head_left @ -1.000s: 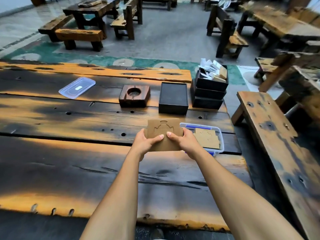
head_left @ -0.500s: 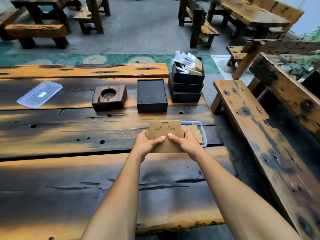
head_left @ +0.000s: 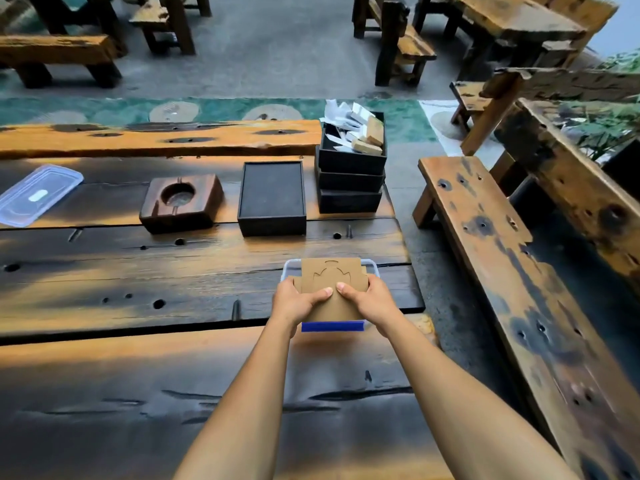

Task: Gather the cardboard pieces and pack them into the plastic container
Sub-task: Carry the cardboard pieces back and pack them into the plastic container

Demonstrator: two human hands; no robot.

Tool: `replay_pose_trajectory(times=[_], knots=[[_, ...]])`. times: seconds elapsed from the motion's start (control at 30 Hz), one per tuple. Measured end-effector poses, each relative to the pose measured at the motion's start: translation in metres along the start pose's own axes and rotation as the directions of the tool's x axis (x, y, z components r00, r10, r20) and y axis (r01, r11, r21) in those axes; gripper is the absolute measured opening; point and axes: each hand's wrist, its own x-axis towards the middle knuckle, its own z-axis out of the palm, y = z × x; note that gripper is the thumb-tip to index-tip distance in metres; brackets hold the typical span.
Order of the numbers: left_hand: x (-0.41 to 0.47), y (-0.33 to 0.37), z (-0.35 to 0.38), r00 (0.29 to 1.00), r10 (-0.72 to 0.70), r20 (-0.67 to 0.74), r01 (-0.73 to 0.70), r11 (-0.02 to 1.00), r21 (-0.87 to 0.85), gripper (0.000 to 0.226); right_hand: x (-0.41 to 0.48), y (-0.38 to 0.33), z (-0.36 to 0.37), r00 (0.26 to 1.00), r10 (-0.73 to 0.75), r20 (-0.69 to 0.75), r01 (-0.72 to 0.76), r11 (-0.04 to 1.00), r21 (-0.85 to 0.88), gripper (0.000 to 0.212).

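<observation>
A stack of brown cardboard pieces (head_left: pixel 332 280) with a cut-out outline on the top sheet is held flat between my two hands. My left hand (head_left: pixel 297 301) grips its left edge and my right hand (head_left: pixel 367 299) grips its right edge, thumbs on top. The stack sits directly over the clear plastic container (head_left: pixel 372 266), whose rim shows at the far corners and whose blue clip (head_left: pixel 332 326) shows below the cardboard. The container's inside is hidden by the cardboard. Its clear lid (head_left: pixel 36 194) lies far left on the table.
On the dark wooden table (head_left: pixel 138 278) behind the container stand a wooden ashtray block (head_left: pixel 181 202), a black box (head_left: pixel 272 199) and stacked black trays (head_left: pixel 351 174) with paper scraps. A wooden bench (head_left: pixel 502 271) runs along the right, past the table's edge.
Both hands have carried the cardboard stack to the right, from beside the container to directly above it. The pieces lying in the container are now covered.
</observation>
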Motion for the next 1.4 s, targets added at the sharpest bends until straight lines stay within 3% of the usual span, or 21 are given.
replay_pose_trajectory(times=[0.2,0.3,0.5,0.63,0.8,1.0,1.13,1.23,1.4], knots=[[0.028,-0.004,0.042,0.997,-0.063,-0.039,0.065,0.997,0.043,0.059,0.036,0.010,-0.025,0.996,0.041,-0.079,-0.059,0.969,-0.241,0.071],[0.039,-0.010,0.056,0.995,-0.081,-0.051,0.083,0.996,0.028,0.057,0.051,0.018,-0.031,0.997,0.054,-0.056,-0.068,0.953,-0.294,0.078],[0.063,-0.020,0.072,0.989,-0.144,-0.014,0.145,0.989,0.022,0.058,0.079,0.028,-0.036,0.994,0.105,-0.029,-0.107,0.901,-0.420,0.075],[0.077,-0.024,0.079,0.986,-0.160,-0.036,0.161,0.986,0.044,0.052,0.094,0.032,-0.038,0.997,0.058,-0.042,-0.072,0.801,-0.595,0.069],[0.094,-0.027,0.087,0.975,-0.199,-0.095,0.206,0.976,0.069,0.059,0.109,0.044,-0.045,0.995,0.103,-0.007,-0.083,0.757,-0.648,0.065],[0.107,-0.030,0.098,0.970,-0.206,-0.126,0.234,0.930,0.282,0.059,0.111,0.053,-0.041,0.995,0.093,0.040,-0.044,0.751,-0.659,0.059],[0.106,-0.027,0.100,0.968,-0.173,-0.181,0.246,0.795,0.555,0.064,0.109,0.051,-0.038,0.995,0.095,0.038,-0.049,0.769,-0.637,0.056],[0.107,-0.028,0.099,0.970,-0.194,-0.148,0.244,0.807,0.538,0.071,0.108,0.052,-0.037,0.995,0.094,0.039,-0.047,0.763,-0.645,0.053],[0.117,-0.037,0.095,0.957,-0.257,-0.133,0.290,0.856,0.428,0.104,0.111,0.050,-0.038,0.994,0.094,0.056,-0.033,0.748,-0.662,0.053]])
